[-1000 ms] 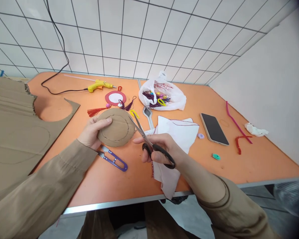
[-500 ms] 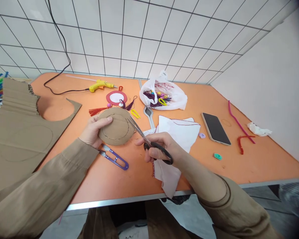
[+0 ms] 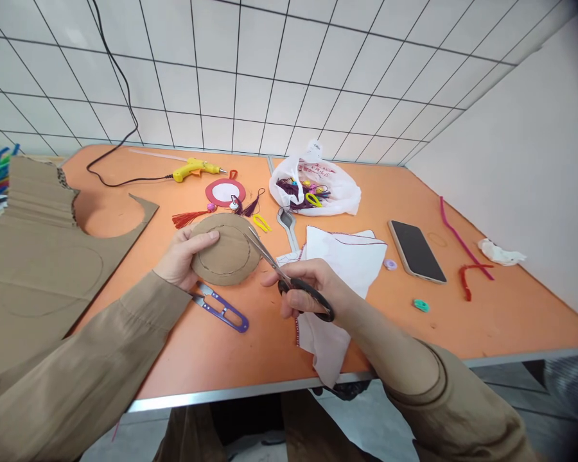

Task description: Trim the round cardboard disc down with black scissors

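Observation:
A round cardboard disc [image 3: 224,253], with a smaller circle drawn or scored inside its edge, is pinched at its left side by my left hand [image 3: 180,256], thumb on top. My right hand [image 3: 306,289] grips black-handled scissors [image 3: 270,256]; the blade tips lie over the right part of the disc, near the inner circle. Whether the tips touch the cardboard I cannot tell. Just below the disc, purple thread snips [image 3: 226,314] lie on the orange table [image 3: 197,362]. White cloth [image 3: 351,256] with dark red stitched edges lies under and beyond my right hand.
Left is a large cardboard sheet [image 3: 38,269] with a rounded cutout. Behind are a yellow glue gun [image 3: 192,169] with cord, a red-rimmed round ornament [image 3: 225,192], tassels, and a white plastic bag [image 3: 337,189]. To the right lie a phone [image 3: 417,250] and pipe cleaners [image 3: 465,237].
Almost nothing differs. The view has tilted slightly, so things sit a little lower in the picture; both hands keep their holds on the disc and the scissors.

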### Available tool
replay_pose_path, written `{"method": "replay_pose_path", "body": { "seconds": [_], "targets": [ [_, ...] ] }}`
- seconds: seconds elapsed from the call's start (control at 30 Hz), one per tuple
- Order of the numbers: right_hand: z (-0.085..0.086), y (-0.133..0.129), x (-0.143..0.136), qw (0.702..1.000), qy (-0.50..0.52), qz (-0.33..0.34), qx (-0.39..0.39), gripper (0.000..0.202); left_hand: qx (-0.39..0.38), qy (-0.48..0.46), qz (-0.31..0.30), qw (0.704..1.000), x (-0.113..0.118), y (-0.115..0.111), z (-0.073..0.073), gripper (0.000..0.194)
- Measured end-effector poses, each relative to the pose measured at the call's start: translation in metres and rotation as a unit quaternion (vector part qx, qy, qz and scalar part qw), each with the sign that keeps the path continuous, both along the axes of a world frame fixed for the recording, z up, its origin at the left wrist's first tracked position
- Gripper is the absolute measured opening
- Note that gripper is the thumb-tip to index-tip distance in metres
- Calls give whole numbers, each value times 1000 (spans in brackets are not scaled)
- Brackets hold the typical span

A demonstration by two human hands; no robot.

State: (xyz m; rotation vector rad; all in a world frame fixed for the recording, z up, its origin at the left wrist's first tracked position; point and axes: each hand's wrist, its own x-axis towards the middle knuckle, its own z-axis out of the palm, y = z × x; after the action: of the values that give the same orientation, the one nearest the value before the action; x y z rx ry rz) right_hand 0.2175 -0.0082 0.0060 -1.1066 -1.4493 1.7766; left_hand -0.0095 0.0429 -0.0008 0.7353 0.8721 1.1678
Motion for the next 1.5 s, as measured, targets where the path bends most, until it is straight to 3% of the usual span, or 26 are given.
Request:
{"method": "replay_pose_path", "body": {
  "seconds": [0.83, 1.07, 1.5],
  "targets": [
    [4, 0, -3, 999, -45, -26, -11, 47, 8, 1, 23, 1000, 0, -1, 3, 15],
    [3, 0, -2, 999, -32, -28, -7, 45, 35, -5, -12, 999, 1, 1, -1, 21],
    [5, -1, -4, 999, -29, -36, -25, 39, 55, -11, -10, 998, 2, -1, -3, 20]
  ]
}}
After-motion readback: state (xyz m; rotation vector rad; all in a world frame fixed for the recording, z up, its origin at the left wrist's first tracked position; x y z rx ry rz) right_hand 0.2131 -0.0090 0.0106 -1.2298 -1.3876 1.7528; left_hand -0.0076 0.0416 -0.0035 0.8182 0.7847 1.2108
